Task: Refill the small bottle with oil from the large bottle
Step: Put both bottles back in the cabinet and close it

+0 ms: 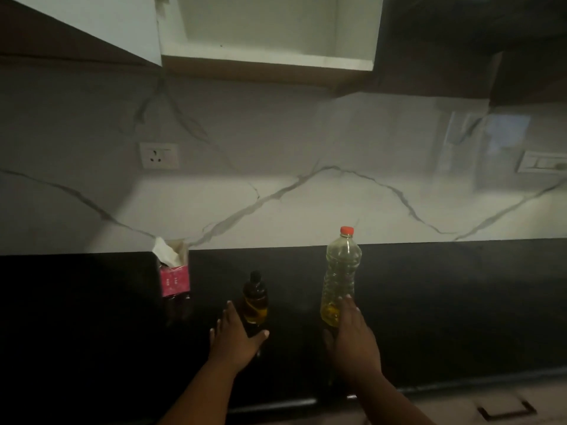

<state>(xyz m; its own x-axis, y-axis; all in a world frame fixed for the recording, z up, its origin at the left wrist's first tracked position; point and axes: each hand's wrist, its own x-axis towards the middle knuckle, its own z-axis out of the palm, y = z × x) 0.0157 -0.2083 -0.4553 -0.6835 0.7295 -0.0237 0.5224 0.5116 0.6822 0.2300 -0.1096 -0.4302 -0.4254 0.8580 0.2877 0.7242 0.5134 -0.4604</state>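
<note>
Head view: you're at the start. Both caps on, nothing poured. Your left hand (pixel 234 334), fingers spread, cups the small bottle (pixel 255 302); your right hand (pixel 352 338), fingers straight, touches the large bottle (pixel 339 277). Both upright on the counter (pixel 460 302). Uncapping, pouring left.

— Premises type?
— Home kitchen. Black stone counter (pixel 445 302) set against a white marble-veined backsplash (pixel 276 194), wall cabinets (pixel 267 32) above.
— Supporting evidence?
— Wall socket (pixel 159 155) at counter height, drawer handle (pixel 506 411) below, bottles of cooking oil (pixel 339 277) standing out.
</note>
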